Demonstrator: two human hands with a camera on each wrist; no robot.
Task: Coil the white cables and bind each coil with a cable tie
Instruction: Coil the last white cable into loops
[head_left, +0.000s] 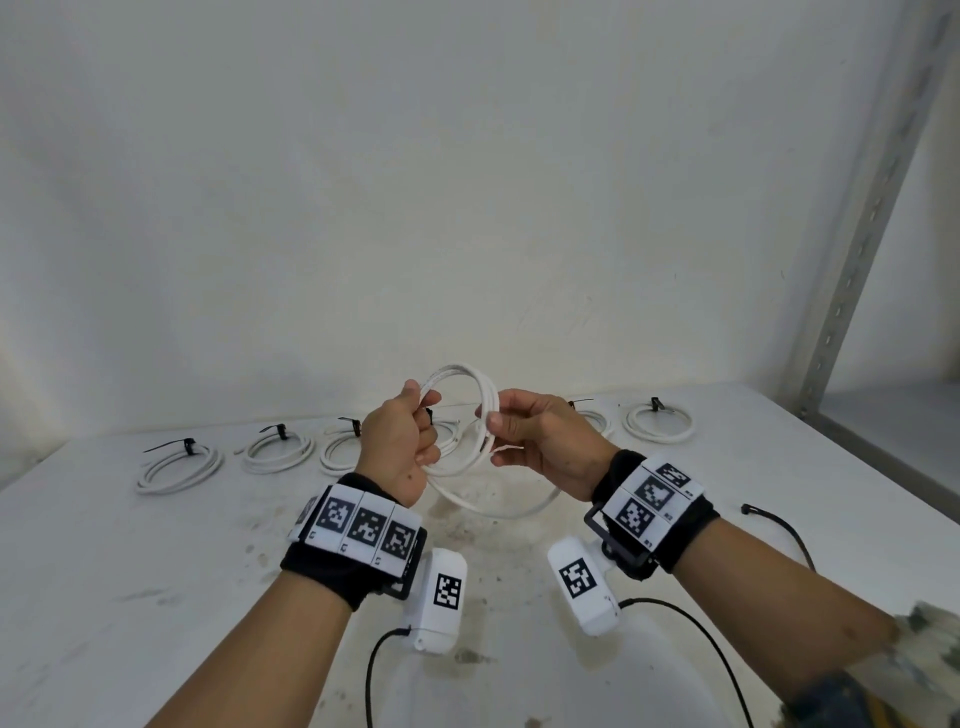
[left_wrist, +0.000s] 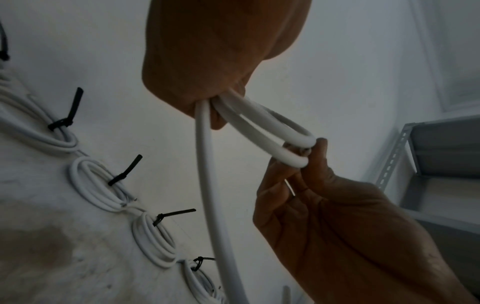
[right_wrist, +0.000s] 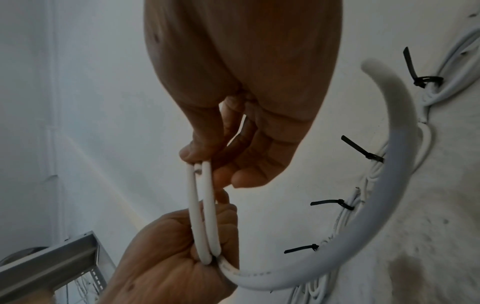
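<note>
Six tied coils lined up at the back of the worktop, another white cable mid-coil above it: left hand fists the loops, right hand fingers pinch the opposite side, tail loose, tie pending.

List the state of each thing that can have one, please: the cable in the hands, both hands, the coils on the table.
White cable: partly coiled, tail hanging loose, untied.
Left hand: grips the loops.
Right hand: pinches the loops.
Finished coils: lying on the table, each bound with a black cable tie.
</note>
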